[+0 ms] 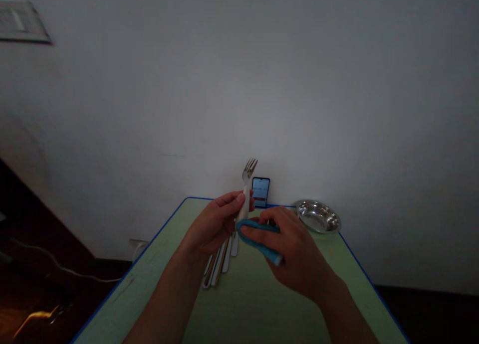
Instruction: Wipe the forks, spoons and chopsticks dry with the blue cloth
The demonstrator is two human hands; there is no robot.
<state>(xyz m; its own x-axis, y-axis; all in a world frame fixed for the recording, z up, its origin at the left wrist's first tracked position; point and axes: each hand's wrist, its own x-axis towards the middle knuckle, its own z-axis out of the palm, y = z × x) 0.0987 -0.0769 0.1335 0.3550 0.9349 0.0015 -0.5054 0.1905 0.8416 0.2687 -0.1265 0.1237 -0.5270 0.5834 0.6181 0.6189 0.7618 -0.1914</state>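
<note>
Your left hand (215, 224) holds a fork (247, 173) upright, tines up and leaning slightly to the right. The grip of this hand is pressed together around the white handle, with the fingers curled across it and the thumb on the side facing you. The tines and the neck of the fork stand above the hand, in front of the wall (337, 109).

Your right hand (295, 249) holds a blue cloth (258, 238), folded into a narrow strip. The grip of this hand is pinching the cloth between the thumb and fingers. One end of the strip sticks out below the hand, and the other end reaches left to the lower part of the fork handle and appears to touch it. The two hands are close together, above the far half of the desk (254, 304).

The desk has a pale green top with a blue edge. A row of cutlery (219, 264) lies on it just below your hands, with the pieces side by side and pointing toward you. Their upper ends are hidden by your hands, so you cannot tell their kinds.

A phone (261, 192) stands upright at the far edge of the desk, behind the fork, with its screen lit. A shallow steel dish (318, 216) sits at the far right corner of the desk, beside your right hand and next to the wall.
</note>
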